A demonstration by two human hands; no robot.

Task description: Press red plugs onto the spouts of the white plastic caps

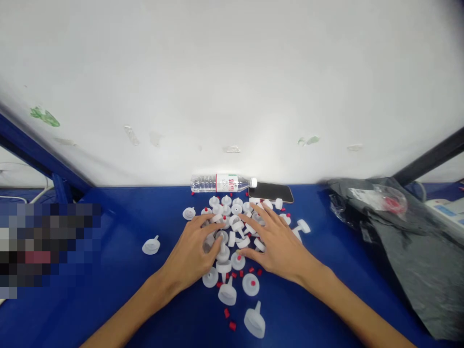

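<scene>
A pile of white plastic discs with short stems (237, 209), like small funnels or nozzle lids, lies on the blue table (119, 212). Small red caps (232, 326) are scattered among them, and a few sit on the stems. My left hand (194, 249) rests at the pile's left side, thumb and fingers apart around some pieces. Spread over the right side is my right hand (277, 239), its fingers touching or just above the pieces. Neither hand visibly grips anything. The pieces under both palms are partly hidden.
Behind the pile lie a clear water bottle (206, 183) on its side and a dark phone (271, 192). A large black plastic bag (409, 251) covers the table's right part. One stemmed disc (151, 245) lies apart at left. A white wall (232, 87) rises behind.
</scene>
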